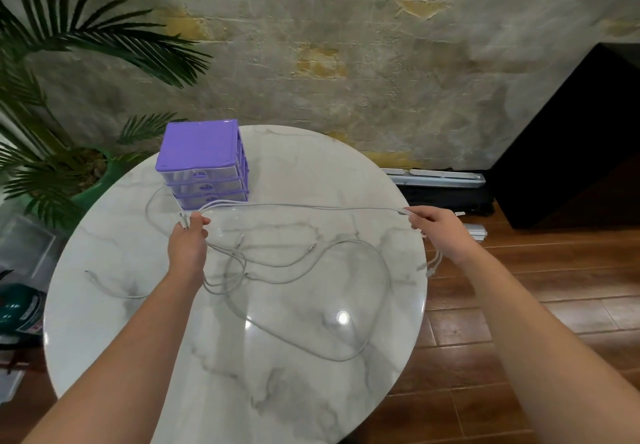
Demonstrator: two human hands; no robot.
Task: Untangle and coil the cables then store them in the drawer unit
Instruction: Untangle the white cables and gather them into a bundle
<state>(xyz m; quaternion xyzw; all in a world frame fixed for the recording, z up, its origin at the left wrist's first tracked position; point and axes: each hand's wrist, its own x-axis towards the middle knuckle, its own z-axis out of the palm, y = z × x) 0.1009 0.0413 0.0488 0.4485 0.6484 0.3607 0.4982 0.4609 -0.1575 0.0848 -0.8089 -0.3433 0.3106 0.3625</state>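
Note:
Several thin white cables (311,207) stretch taut between my two hands above a round marble table (298,388). My left hand (188,241) pinches one bunch of them near the plug ends, just in front of the purple drawer unit (202,163). My right hand (438,230) grips the other end at the table's right edge, with plug ends dangling below it. More cable (346,359) lies in loose loops across the tabletop, and one strand (114,289) trails off to the left. The unit's three clear drawers are closed.
A potted palm (69,173) in a green pot stands left of the table. A black cabinet (571,153) and long flat items lie on the wooden floor at right. A clear box and a green object sit on the floor at far left.

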